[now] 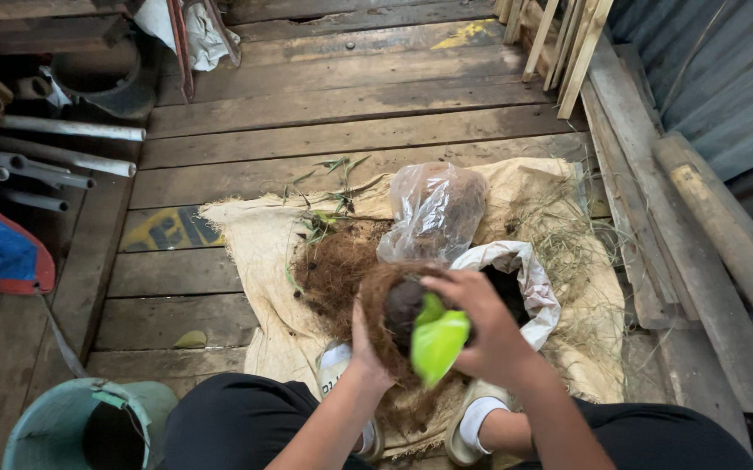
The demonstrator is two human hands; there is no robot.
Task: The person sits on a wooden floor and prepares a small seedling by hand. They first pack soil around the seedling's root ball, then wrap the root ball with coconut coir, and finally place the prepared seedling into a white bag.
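My left hand [366,348] cups the brown fibre ball [385,318]; my right hand [490,326] grips its green leaf [437,341] over the sacking [246,235].

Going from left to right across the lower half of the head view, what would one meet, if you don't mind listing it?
Green bucket → left hand → ball of brown fibre → green leaf → right hand → white sack → wooden planks.
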